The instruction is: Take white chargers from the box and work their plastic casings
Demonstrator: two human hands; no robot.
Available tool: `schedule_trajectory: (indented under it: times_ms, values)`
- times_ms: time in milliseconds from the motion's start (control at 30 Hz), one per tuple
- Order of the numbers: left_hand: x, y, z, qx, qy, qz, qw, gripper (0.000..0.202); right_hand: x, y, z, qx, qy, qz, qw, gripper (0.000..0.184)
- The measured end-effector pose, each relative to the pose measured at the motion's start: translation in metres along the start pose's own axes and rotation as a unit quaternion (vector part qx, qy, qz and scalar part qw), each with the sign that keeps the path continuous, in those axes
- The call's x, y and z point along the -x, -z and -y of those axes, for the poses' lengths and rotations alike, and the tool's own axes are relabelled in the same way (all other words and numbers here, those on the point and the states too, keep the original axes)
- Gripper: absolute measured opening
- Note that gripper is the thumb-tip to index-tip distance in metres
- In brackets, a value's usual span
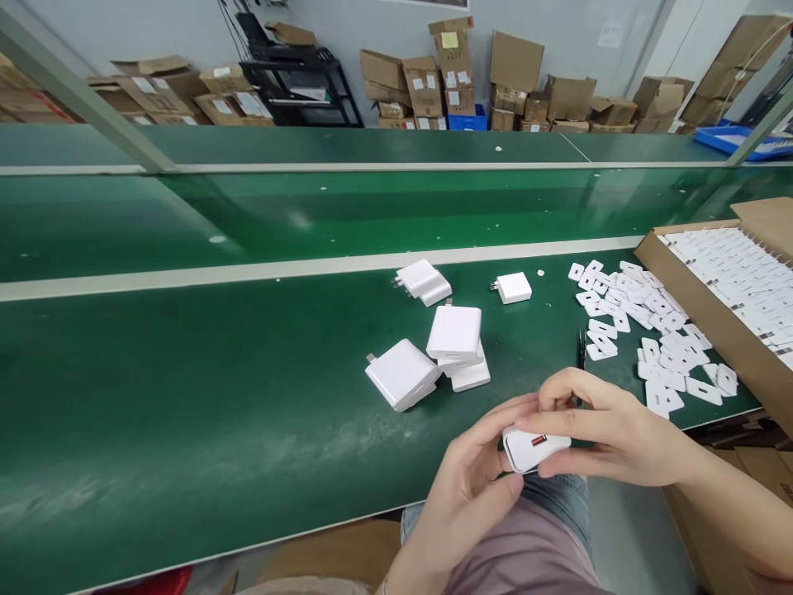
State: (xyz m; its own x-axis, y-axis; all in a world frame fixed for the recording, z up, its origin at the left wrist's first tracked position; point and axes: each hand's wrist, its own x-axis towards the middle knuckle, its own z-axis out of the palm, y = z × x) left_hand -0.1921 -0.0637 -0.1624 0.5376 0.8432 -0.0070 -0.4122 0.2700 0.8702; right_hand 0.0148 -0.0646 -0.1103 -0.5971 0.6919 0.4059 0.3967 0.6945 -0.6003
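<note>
Both hands meet at the table's front edge around a white charger (526, 450), whose end with a dark, red-lined USB port faces me. My left hand (474, 471) grips it from the left with thumb and fingers. From the right, my right hand (600, 430) pinches it, fingertips on its upper and lower sides. Beyond my hands sit several white chargers (454, 332) in a loose pile, some with metal prongs showing. A single charger (514, 287) lies farther back. A thin black tool (581, 349) rests just past my right hand, partly hidden by it.
Many small white plates with slots (669, 364) are scattered at the right. Beside them stands a cardboard box (712, 306) holding rows of white pieces. A pale rail (297, 268) crosses the green table (186, 413). Cardboard cartons (427, 83) line the back wall.
</note>
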Motion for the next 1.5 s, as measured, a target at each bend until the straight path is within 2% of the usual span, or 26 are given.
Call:
schedule_trajectory:
  times_ms: [100, 200, 300, 467, 767, 967, 1067, 1167, 1267, 1400, 1500]
  values:
    - [-0.002, -0.001, 0.000, 0.006, -0.002, -0.026, 1.000, 0.039, -0.001, 0.000, 0.002, 0.008, 0.005, 0.003, 1.000, 0.031]
    - [-0.003, -0.002, -0.001, -0.006, -0.018, -0.019, 1.000, 0.031, -0.001, -0.002, 0.002, 0.017, -0.003, 0.014, 1.000, 0.033]
    - [-0.002, -0.002, -0.002, -0.008, -0.029, -0.007, 1.000, 0.034, 0.000, -0.003, 0.002, 0.006, -0.009, 0.012, 1.000, 0.033]
    - [0.000, -0.006, -0.004, 0.005, -0.014, -0.030, 0.999, 0.037, -0.001, -0.004, 0.002, -0.008, 0.003, -0.004, 1.000, 0.032]
    - [0.000, 0.000, 0.011, -0.012, -0.039, 0.000, 0.999, 0.039, 0.002, -0.001, 0.003, 0.012, 0.009, 0.026, 1.000, 0.032]
    - [-0.001, -0.003, 0.020, -0.016, -0.024, -0.024, 0.999, 0.039, 0.002, -0.002, 0.003, 0.019, 0.029, 0.010, 0.999, 0.029]
    - [-0.001, -0.006, 0.016, 0.005, -0.033, -0.006, 0.999, 0.037, 0.003, -0.002, 0.001, 0.004, 0.038, 0.005, 0.999, 0.027]
    - [0.000, -0.009, 0.006, 0.021, -0.010, -0.005, 1.000, 0.038, 0.004, -0.002, -0.001, -0.015, 0.036, 0.007, 0.999, 0.030]
    - [0.001, -0.011, -0.001, 0.037, 0.012, -0.033, 0.999, 0.037, 0.004, -0.003, -0.002, -0.010, 0.026, 0.007, 1.000, 0.033]
    - [-0.001, -0.011, 0.001, 0.014, 0.014, -0.048, 0.999, 0.027, 0.005, -0.005, -0.003, 0.009, 0.003, 0.004, 1.000, 0.035]
    - [-0.001, -0.008, 0.003, 0.004, -0.019, -0.040, 0.999, 0.024, 0.010, -0.008, -0.004, -0.081, -0.102, -0.025, 0.991, 0.042]
